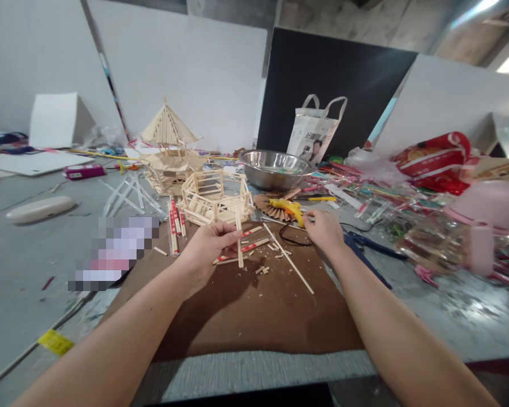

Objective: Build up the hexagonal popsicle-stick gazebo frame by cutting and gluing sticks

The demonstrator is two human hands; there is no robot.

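Note:
My left hand [214, 243] pinches a pair of pale wooden chopsticks [239, 240], held nearly upright over a brown mat [254, 322]. My right hand [324, 230] is closed at the grip end of a yellow glue gun [287, 207], whose nozzle points left. Just behind my left hand stands an open, many-sided frame [216, 192] built of wooden sticks. Farther back is a stick pavilion with a pointed roof [167, 127]. Red-banded chopstick packs [173, 226], a long thin stick [288, 258] and small cut bits [263, 271] lie on the mat.
A steel bowl [275, 169] stands behind the glue gun, with a white bag [314, 133] beyond it. Blue-handled cutters [367, 251] lie beside my right forearm. Plastic-wrapped craft supplies and a pink-lidded container [487, 206] crowd the right. A cable [25, 353] runs along the left.

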